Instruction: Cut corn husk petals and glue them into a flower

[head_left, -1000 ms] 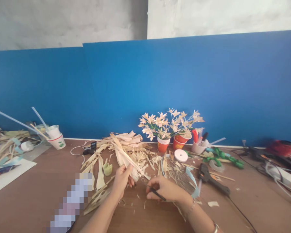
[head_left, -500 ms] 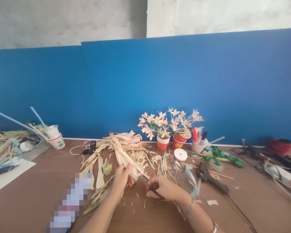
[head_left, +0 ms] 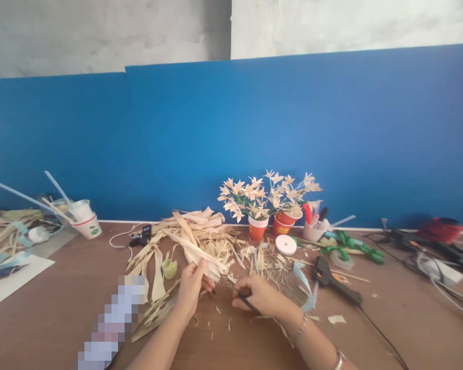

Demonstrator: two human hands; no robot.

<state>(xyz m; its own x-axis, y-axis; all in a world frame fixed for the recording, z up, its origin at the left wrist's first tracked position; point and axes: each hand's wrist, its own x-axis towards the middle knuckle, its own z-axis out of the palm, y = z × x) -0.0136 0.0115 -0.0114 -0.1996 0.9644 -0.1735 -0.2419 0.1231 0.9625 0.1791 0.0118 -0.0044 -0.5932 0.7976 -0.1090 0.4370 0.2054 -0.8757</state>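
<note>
A blue partition [head_left: 231,139] spans the middle of the frame below a grey wall [head_left: 100,36]. Across the lower half runs a brown table [head_left: 370,334], with a heap of dried husks [head_left: 204,223] at its centre and a black glue gun [head_left: 337,285] at lower right. At bottom centre, the left hand [head_left: 193,285] pinches a pale husk strip [head_left: 200,254], which slants up and left beyond its fingertips. The right hand [head_left: 256,295], just beside it, grips dark-handled scissors [head_left: 247,300] pointing toward the strip's lower end.
</note>
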